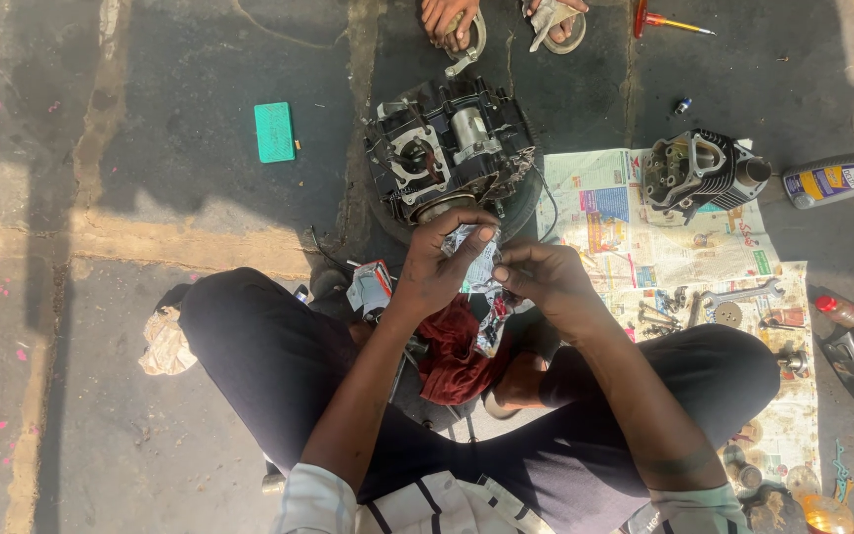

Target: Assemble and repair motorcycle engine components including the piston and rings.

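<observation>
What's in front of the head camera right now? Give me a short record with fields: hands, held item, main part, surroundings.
left hand: left hand grips the top of the foil packet
right hand: right hand pinches the packet's lower side
main part: black engine block on the ground just beyond the hands
lap: red rag
right side: cylinder head and spanner on newspaper, grey bottle
left side: green box

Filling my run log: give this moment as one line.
left hand: holds foil packet | right hand: holds packet | engine: ahead, on floor | rag: lap
</observation>
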